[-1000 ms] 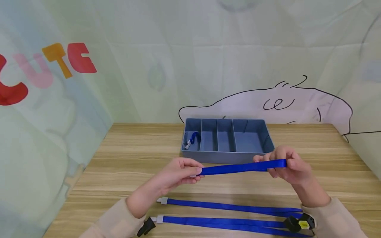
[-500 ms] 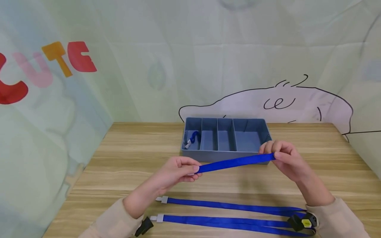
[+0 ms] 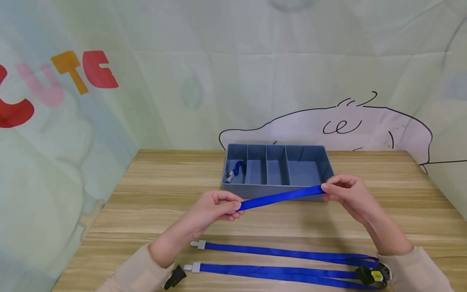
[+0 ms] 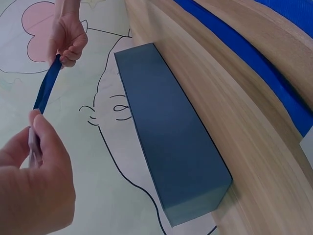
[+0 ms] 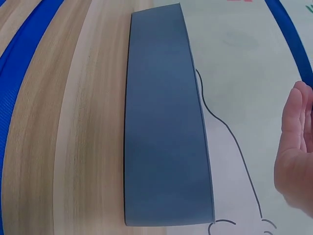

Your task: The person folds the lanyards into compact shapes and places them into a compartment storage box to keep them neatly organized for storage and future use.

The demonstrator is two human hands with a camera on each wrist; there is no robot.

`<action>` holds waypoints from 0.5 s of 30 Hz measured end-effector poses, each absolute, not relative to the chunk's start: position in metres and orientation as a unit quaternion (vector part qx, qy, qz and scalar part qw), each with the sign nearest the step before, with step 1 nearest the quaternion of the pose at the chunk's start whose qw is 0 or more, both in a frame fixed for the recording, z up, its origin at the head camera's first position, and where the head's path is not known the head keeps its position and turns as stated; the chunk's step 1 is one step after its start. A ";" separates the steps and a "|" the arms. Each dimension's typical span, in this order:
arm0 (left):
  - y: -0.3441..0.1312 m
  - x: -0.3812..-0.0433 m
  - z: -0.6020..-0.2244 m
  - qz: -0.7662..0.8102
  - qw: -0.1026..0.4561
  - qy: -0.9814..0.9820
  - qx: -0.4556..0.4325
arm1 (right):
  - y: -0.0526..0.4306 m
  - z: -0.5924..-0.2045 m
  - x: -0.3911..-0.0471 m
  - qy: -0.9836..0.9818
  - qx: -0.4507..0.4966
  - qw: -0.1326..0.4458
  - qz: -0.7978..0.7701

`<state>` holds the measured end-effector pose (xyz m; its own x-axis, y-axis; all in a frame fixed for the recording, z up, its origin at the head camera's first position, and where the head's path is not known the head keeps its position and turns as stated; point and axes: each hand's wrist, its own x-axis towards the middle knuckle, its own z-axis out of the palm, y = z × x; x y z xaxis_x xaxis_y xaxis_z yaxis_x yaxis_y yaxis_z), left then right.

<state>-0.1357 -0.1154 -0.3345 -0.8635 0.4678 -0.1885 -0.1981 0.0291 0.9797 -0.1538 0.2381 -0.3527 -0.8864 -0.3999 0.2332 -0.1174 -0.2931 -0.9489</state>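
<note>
A blue lanyard (image 3: 281, 197) is stretched between both hands above the table, its right end slightly higher. My left hand (image 3: 215, 207) pinches the clip end; in the left wrist view a pale clip (image 4: 34, 144) shows between thumb and fingers. My right hand (image 3: 348, 195) pinches the other end between thumb and fingers, in front of the tray's right corner. Two more blue lanyards, an upper one (image 3: 270, 252) and a lower one (image 3: 270, 271), lie side by side below the hands, white clips to the left. Their right ends run by the right wrist's black camera.
A grey-blue divided tray (image 3: 262, 190) stands at the back of the wooden table (image 3: 164, 182). Its leftmost compartment holds a coiled blue lanyard (image 3: 238, 167) with a pale clip. A printed cloth backdrop (image 3: 182, 81) hangs directly behind the table.
My right hand has moved left and slightly up, changing from a loop around its fingers to a pinch on the lanyard's end. My left hand has shifted slightly left.
</note>
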 end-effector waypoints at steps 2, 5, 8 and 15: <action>-0.116 -0.136 -0.335 0.689 0.239 0.677 0.097 | 0.238 -0.352 -0.153 0.590 -0.205 0.098 -0.775; -0.116 -0.136 -0.336 0.683 0.233 0.685 0.097 | 0.239 -0.351 -0.153 0.599 -0.182 0.108 -0.772; -0.116 -0.137 -0.337 0.666 0.221 0.704 0.108 | 0.237 -0.349 -0.151 0.682 -0.133 0.085 -0.714; -0.113 -0.137 -0.344 0.594 0.175 0.764 0.180 | 0.225 -0.350 -0.145 0.910 -0.071 -0.032 -0.407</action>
